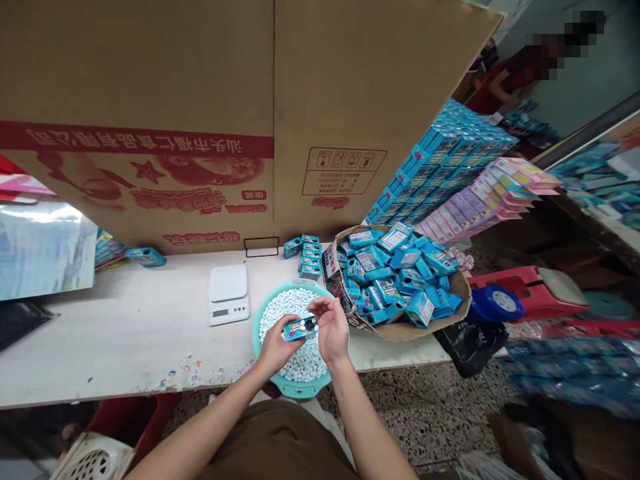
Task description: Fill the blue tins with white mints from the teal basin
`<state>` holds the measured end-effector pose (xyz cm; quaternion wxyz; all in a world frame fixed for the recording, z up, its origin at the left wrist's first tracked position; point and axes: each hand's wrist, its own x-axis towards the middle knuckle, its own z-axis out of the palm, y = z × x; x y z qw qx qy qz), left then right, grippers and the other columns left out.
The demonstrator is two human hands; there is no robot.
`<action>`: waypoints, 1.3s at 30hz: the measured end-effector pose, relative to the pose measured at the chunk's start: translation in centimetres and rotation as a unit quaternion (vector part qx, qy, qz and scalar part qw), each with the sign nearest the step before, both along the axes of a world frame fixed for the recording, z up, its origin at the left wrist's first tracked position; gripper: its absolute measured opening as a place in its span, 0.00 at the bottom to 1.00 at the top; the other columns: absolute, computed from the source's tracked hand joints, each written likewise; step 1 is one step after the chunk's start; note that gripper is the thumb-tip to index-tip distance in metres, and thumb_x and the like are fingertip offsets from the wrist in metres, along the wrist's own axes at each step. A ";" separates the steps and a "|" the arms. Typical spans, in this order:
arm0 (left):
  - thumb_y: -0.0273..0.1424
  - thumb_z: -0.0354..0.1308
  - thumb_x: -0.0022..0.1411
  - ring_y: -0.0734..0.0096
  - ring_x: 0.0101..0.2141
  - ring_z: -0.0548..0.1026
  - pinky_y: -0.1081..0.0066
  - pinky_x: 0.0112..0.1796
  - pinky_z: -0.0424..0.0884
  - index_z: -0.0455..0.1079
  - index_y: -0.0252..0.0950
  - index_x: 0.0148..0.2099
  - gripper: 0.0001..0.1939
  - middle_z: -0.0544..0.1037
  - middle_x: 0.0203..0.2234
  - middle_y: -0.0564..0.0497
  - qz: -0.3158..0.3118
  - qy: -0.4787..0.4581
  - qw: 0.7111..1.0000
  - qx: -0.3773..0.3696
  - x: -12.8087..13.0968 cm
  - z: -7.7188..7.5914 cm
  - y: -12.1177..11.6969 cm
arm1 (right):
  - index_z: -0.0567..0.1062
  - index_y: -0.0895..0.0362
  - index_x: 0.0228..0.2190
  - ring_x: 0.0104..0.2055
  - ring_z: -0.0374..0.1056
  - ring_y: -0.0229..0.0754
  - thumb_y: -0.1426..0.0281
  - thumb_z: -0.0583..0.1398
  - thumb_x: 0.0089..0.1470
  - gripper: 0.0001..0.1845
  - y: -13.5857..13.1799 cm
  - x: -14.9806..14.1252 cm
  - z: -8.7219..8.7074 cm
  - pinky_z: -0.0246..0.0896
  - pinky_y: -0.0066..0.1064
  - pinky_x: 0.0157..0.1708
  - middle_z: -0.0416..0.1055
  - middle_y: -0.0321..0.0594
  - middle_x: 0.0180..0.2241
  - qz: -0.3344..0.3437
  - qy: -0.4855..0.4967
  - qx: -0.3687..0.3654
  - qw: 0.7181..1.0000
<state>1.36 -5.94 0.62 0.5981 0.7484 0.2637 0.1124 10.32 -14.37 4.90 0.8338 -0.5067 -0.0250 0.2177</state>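
The left hand point(274, 351) pinches a small blue rectangular tin point(300, 328), light, stiff and best held by its flat sides, while the right hand point(331, 327) closes on its far end above a round teal plastic basin point(291, 389) of white mints point(290, 313).

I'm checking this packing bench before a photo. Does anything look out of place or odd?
The large cardboard panel behind the table looks odd: its red print is upside down. Small round stickers are also scattered along the table's front edge.
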 end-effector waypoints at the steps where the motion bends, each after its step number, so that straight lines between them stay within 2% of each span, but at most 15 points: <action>1: 0.24 0.62 0.44 0.62 0.44 0.73 0.62 0.47 0.68 0.68 0.36 0.42 0.20 0.75 0.41 0.49 0.001 0.001 1.000 -0.002 0.0 0.0 0.0 | 0.74 0.56 0.26 0.32 0.67 0.40 0.54 0.51 0.54 0.22 -0.1 0.0 -0.1 0.61 0.35 0.40 0.70 0.39 0.27 0.008 -0.003 0.004 1.000; 5: 0.24 0.61 0.45 0.62 0.44 0.73 0.62 0.48 0.67 0.69 0.37 0.42 0.19 0.76 0.40 0.50 -0.014 0.010 0.999 0.029 -0.1 0.1 0.0 | 0.73 0.55 0.27 0.34 0.68 0.41 0.54 0.49 0.55 0.22 -0.3 -0.2 -1.1 0.61 0.37 0.42 0.71 0.38 0.28 0.000 -0.007 -0.002 1.000; 8: 0.25 0.61 0.45 0.61 0.44 0.74 0.61 0.47 0.67 0.69 0.38 0.42 0.18 0.77 0.40 0.50 -0.028 0.023 0.998 0.051 0.0 0.1 0.1 | 0.74 0.56 0.29 0.37 0.67 0.42 0.57 0.52 0.55 0.17 -0.6 -0.4 -2.0 0.61 0.37 0.44 0.71 0.39 0.31 -0.006 -0.061 -0.064 0.996; 11: 0.24 0.61 0.46 0.60 0.45 0.73 0.59 0.48 0.67 0.69 0.38 0.43 0.19 0.77 0.42 0.49 -0.024 0.032 0.995 0.091 0.1 0.0 0.3 | 0.75 0.55 0.33 0.43 0.66 0.44 0.61 0.58 0.50 0.12 -1.3 -0.6 -2.4 0.58 0.39 0.48 0.71 0.41 0.36 -0.003 -0.163 -0.162 0.973; 13: 0.22 0.59 0.46 0.60 0.45 0.73 0.59 0.49 0.66 0.70 0.39 0.43 0.20 0.77 0.42 0.49 -0.028 0.022 0.992 0.118 0.1 0.1 0.4 | 0.75 0.54 0.36 0.46 0.65 0.46 0.64 0.63 0.45 0.13 -1.8 -0.7 -2.5 0.57 0.41 0.50 0.71 0.42 0.39 0.025 -0.237 -0.208 0.949; 17: 0.18 0.55 0.44 0.63 0.44 0.73 0.61 0.48 0.67 0.70 0.40 0.43 0.22 0.77 0.41 0.51 -0.035 -0.002 0.989 0.145 0.1 0.7 0.4 | 0.77 0.51 0.35 0.44 0.65 0.46 0.68 0.62 0.45 0.11 -2.4 -1.3 -2.8 0.59 0.41 0.49 0.72 0.41 0.37 0.044 -0.304 -0.243 0.920; 22: 0.20 0.56 0.46 0.63 0.44 0.73 0.62 0.47 0.68 0.70 0.39 0.43 0.20 0.77 0.41 0.51 -0.035 -0.001 0.992 0.122 -0.3 1.2 0.1 | 0.77 0.51 0.33 0.42 0.67 0.45 0.70 0.58 0.50 0.09 -2.4 -1.7 -3.0 0.61 0.39 0.46 0.73 0.40 0.36 0.039 -0.306 -0.249 0.918; 26: 0.23 0.57 0.47 0.64 0.44 0.73 0.63 0.47 0.68 0.69 0.39 0.43 0.18 0.76 0.40 0.51 -0.027 -0.007 0.995 0.093 -0.5 1.2 0.0 | 0.78 0.51 0.33 0.40 0.68 0.44 0.69 0.59 0.50 0.08 -2.6 -1.6 -2.7 0.63 0.38 0.43 0.74 0.40 0.34 0.051 -0.302 -0.241 0.921; 31: 0.26 0.60 0.47 0.62 0.43 0.74 0.62 0.46 0.69 0.69 0.39 0.43 0.17 0.76 0.40 0.51 0.007 0.001 0.998 0.061 -0.7 1.3 0.3 | 0.77 0.53 0.39 0.45 0.68 0.46 0.65 0.60 0.50 0.13 -2.8 -1.7 -2.6 0.61 0.39 0.47 0.74 0.42 0.41 0.036 -0.219 -0.225 0.949; 34: 0.26 0.61 0.47 0.61 0.44 0.73 0.61 0.47 0.68 0.69 0.40 0.42 0.17 0.77 0.40 0.50 0.009 -0.003 0.997 0.078 -0.8 1.6 0.5 | 0.78 0.56 0.36 0.41 0.68 0.44 0.62 0.57 0.53 0.14 -2.7 -1.8 -2.6 0.61 0.36 0.44 0.75 0.43 0.38 0.009 -0.156 -0.212 0.965; 39: 0.25 0.60 0.48 0.62 0.44 0.73 0.61 0.48 0.67 0.70 0.41 0.43 0.17 0.77 0.41 0.50 0.014 -0.013 0.994 0.111 -1.4 1.7 0.2 | 0.78 0.57 0.29 0.37 0.68 0.43 0.62 0.60 0.50 0.12 -1.9 -2.0 -2.9 0.62 0.34 0.40 0.75 0.42 0.32 -0.022 -0.139 -0.216 0.966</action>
